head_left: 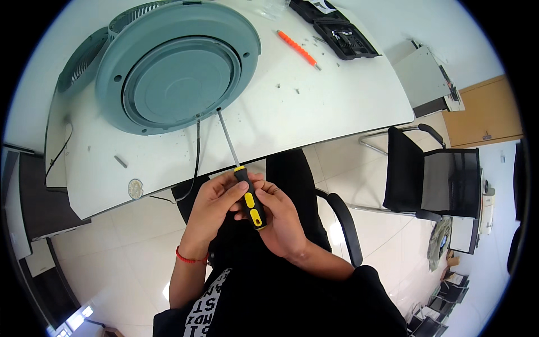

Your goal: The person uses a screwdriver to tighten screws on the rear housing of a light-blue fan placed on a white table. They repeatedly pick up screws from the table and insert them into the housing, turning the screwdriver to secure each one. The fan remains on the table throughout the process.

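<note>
Both my hands are on a screwdriver (250, 196) with a black and yellow handle, below the table's front edge. My left hand (216, 199) has its thumb on the handle near the shaft. Along the handle's other side curls my right hand (281, 216), its fingers partly hidden. The long metal shaft points up to a small dark hole in the rim of a grey-green round appliance base (185, 84). I cannot tell whether the tip sits inside that hole. A black cable (197, 146) runs from the base's rim down over the table edge.
The white table (314, 112) also bears an orange-handled screwdriver (297, 49), a black tool case (345, 39), small loose screws (297, 91) and a round pale disc (135, 189). Grey-green ribbed housing parts (84, 59) stand behind the base. A black chair (426, 174) is at right.
</note>
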`<action>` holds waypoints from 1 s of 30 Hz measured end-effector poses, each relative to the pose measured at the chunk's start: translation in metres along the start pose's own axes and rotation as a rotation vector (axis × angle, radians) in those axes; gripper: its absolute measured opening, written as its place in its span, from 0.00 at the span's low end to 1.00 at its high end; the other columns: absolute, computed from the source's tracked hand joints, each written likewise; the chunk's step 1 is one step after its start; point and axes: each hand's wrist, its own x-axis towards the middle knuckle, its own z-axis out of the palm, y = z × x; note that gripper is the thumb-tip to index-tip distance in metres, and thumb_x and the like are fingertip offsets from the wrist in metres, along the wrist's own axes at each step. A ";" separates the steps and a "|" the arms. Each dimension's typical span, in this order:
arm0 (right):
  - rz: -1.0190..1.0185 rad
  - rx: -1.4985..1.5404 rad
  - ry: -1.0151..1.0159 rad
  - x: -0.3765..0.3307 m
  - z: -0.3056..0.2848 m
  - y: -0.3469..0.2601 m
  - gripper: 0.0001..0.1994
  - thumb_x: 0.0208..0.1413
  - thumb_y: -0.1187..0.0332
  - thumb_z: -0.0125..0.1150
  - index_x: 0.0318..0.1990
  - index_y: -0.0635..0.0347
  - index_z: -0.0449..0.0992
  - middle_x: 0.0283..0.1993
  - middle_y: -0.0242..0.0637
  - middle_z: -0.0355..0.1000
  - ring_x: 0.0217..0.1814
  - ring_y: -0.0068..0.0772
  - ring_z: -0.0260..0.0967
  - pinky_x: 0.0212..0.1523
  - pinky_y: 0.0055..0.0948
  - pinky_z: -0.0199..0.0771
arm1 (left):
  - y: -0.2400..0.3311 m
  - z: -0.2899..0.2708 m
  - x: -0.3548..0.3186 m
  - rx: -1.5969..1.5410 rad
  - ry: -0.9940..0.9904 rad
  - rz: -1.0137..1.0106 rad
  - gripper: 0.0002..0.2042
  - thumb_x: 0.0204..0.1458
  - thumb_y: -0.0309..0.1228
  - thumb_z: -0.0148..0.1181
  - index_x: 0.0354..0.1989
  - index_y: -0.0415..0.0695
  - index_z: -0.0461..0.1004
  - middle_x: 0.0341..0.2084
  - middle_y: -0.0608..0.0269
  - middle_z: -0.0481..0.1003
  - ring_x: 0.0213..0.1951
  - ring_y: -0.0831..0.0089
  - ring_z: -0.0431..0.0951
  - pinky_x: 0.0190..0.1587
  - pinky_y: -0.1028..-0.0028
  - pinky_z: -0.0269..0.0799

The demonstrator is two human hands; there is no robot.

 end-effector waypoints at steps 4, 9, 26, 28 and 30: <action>-0.108 -0.223 0.021 -0.010 -0.008 0.007 0.17 0.66 0.67 0.55 0.58 0.64 0.63 0.51 0.41 0.69 0.49 0.29 0.72 0.45 0.32 0.75 | -0.015 0.004 0.007 -0.111 0.048 -0.016 0.12 0.63 0.32 0.55 0.46 0.35 0.75 0.45 0.53 0.81 0.38 0.76 0.80 0.36 0.83 0.73; -0.129 -0.254 0.003 -0.012 -0.016 0.007 0.17 0.66 0.67 0.58 0.57 0.63 0.64 0.49 0.41 0.72 0.45 0.28 0.72 0.44 0.30 0.74 | -0.020 0.010 0.011 -0.177 0.089 0.001 0.12 0.62 0.32 0.60 0.45 0.34 0.77 0.41 0.54 0.82 0.29 0.80 0.77 0.32 0.79 0.76; 0.040 -0.073 -0.098 -0.011 -0.013 0.005 0.17 0.64 0.65 0.57 0.54 0.63 0.66 0.48 0.38 0.71 0.46 0.31 0.73 0.47 0.31 0.74 | -0.006 0.008 0.005 -0.440 0.012 -0.001 0.08 0.62 0.32 0.60 0.39 0.38 0.76 0.37 0.54 0.80 0.41 0.65 0.83 0.46 0.71 0.79; 0.082 0.008 -0.140 -0.010 -0.013 0.003 0.17 0.64 0.65 0.57 0.55 0.63 0.66 0.48 0.39 0.72 0.46 0.31 0.73 0.47 0.31 0.73 | -0.011 0.002 0.006 -0.370 0.001 -0.027 0.10 0.62 0.33 0.58 0.41 0.37 0.76 0.37 0.53 0.80 0.39 0.68 0.82 0.42 0.74 0.79; 0.063 0.033 -0.165 -0.008 -0.013 0.005 0.17 0.64 0.64 0.56 0.55 0.63 0.66 0.48 0.40 0.73 0.45 0.32 0.74 0.47 0.31 0.73 | -0.018 -0.001 0.008 -0.309 0.008 -0.035 0.12 0.63 0.33 0.55 0.42 0.36 0.76 0.38 0.52 0.80 0.38 0.70 0.82 0.38 0.76 0.79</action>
